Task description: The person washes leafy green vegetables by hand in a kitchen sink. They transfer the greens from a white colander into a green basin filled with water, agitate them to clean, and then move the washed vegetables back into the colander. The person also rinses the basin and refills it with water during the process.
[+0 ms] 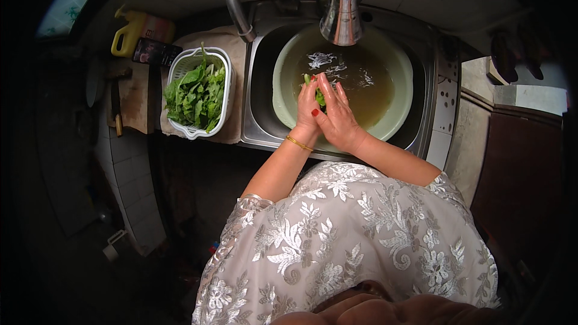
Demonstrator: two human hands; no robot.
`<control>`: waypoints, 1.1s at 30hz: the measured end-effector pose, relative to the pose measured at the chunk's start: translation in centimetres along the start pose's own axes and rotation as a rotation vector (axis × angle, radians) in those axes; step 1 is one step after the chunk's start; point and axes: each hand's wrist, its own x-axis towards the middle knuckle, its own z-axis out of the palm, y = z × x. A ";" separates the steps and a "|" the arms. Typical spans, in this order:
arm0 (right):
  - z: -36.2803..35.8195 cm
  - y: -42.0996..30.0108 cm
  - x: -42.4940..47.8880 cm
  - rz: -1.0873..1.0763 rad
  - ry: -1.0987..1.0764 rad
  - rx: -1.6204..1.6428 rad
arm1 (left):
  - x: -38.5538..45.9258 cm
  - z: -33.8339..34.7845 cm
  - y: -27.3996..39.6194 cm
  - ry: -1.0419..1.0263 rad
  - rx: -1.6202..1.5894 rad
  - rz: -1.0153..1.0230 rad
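My left hand (pixel 308 104) and my right hand (pixel 336 119) are pressed palm to palm around a small bunch of leafy greens (pixel 320 98). Most of the bunch is hidden between them; a stem end and some leaf show. Both hands are above the near side of a pale green basin (pixel 404 95) set in a stainless steel sink (pixel 259 76). Brownish, cloudy water (pixel 361 95) stands in the basin, with bright glints on its surface. To the left, a white plastic colander basket (pixel 228 95) holds a heap of green leaves (pixel 196 95).
A pull-down faucet head (pixel 342 20) hangs over the basin, beside a curved metal spout (pixel 235 4). Behind the basket are a yellow jug (pixel 128 31) and a dark package (pixel 153 52). Farther left lies a wooden cutting board (pixel 137 95) with a wooden-handled knife (pixel 118 122).
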 end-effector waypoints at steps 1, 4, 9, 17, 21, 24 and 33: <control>0.1 0.1 0.0 0.042 0.003 0.044 | 0.2 0.3 1.6 0.033 -0.265 -0.175; -0.7 -0.8 0.8 0.128 0.114 0.716 | 0.4 0.7 3.6 0.099 -0.817 -0.505; -3.8 0.3 1.6 0.437 0.108 1.398 | 0.7 -1.4 5.7 -0.031 -0.744 -0.638; -5.3 1.5 2.1 0.519 0.124 1.846 | 1.0 -3.4 5.4 -0.053 -0.820 -0.691; -5.1 1.1 2.2 0.492 0.140 1.860 | 0.8 -2.3 6.0 -0.020 -0.796 -0.656; -4.4 1.3 2.2 0.455 0.136 1.829 | 0.4 -1.5 5.2 -0.052 -0.836 -0.667; -4.1 2.0 1.9 0.365 0.153 1.375 | 0.1 -1.4 5.0 -0.062 -0.661 -0.611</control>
